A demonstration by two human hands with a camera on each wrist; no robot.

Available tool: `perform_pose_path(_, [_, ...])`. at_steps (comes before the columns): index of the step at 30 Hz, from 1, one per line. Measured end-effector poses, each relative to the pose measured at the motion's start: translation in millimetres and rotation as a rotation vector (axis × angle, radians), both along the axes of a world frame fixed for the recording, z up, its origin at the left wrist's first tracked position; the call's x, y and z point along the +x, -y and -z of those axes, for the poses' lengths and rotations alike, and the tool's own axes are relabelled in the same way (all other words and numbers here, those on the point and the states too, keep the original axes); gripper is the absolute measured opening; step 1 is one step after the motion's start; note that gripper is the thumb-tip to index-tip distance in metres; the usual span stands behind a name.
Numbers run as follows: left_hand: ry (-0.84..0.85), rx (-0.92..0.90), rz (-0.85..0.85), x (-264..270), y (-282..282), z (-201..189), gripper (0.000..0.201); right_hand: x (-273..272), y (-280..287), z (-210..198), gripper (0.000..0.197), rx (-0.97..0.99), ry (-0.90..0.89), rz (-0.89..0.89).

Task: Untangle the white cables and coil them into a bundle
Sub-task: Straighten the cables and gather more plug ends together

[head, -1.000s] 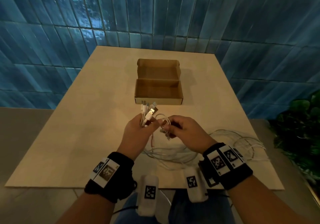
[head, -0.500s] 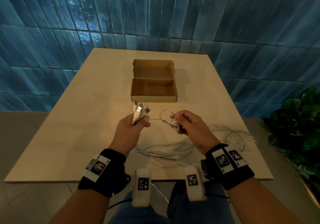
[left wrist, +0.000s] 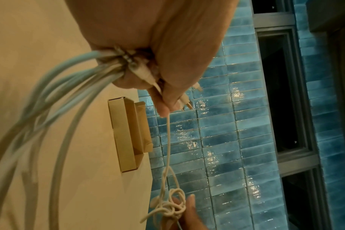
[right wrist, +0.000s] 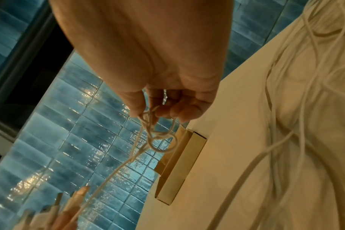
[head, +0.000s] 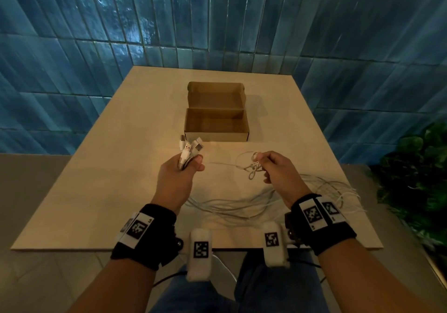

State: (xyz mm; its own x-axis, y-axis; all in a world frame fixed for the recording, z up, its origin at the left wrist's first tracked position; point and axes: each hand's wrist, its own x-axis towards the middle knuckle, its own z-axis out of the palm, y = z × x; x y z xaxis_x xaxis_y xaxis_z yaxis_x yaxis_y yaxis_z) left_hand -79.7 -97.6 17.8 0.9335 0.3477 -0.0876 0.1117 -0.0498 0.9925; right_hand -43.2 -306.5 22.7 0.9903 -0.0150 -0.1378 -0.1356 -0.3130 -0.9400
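Observation:
My left hand (head: 180,175) grips a bunch of white cable ends, their USB plugs (head: 189,147) sticking up out of the fist. In the left wrist view the cables (left wrist: 73,87) leave the fist (left wrist: 148,65) and hang down toward the table. My right hand (head: 275,170) pinches a small knotted tangle of thin white cable (head: 252,166), seen close in the right wrist view as loops (right wrist: 158,137) under the fingertips (right wrist: 140,107). One thin strand (head: 222,164) runs taut between both hands. The long remaining white cables (head: 254,204) lie loose on the table beneath my wrists.
An open cardboard box (head: 216,124) sits on the beige table (head: 108,179) just beyond my hands. Blue tiled walls surround the table. A green plant (head: 416,175) stands to the right of the table. Cable loops (head: 343,191) trail toward the right edge.
My hands have drawn apart, the right moving rightward with the knot. The thin strand between them is pulled straighter. The head view has tilted a little.

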Motion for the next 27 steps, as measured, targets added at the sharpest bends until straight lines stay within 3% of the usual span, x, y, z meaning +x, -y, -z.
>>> perform_pose_path(6, [-0.031, 0.001, -0.015, 0.4, -3.6, 1.2, 0.017, -0.1, 3.3, 5.7, 0.033, -0.041, 0.026, -0.018])
perform_pose_path(12, [-0.082, 0.072, 0.083, 3.1, -13.6, 9.2, 0.021, -0.9, 11.7, 10.0, 0.014, 0.051, -0.002, -0.064])
perform_pose_path(16, [-0.086, 0.024, 0.105, 3.1, -10.8, 9.9, 0.024, 1.0, 15.5, 9.5, 0.010, -0.046, 0.077, -0.091])
perform_pose_path(20, [-0.062, -0.037, 0.127, 3.0, -2.8, 9.0, 0.022, -1.2, 7.3, 3.6, 0.009, 0.007, 0.062, -0.161])
perform_pose_path(22, [-0.051, 0.010, 0.165, 3.2, 2.4, 6.9, 0.021, -2.9, 1.4, 0.9, 0.011, 0.022, 0.080, -0.194])
perform_pose_path(27, [-0.004, 0.175, 0.290, 3.6, 15.4, 2.1, 0.017, -6.9, -16.8, -4.5, 0.008, -0.169, 0.240, -0.337])
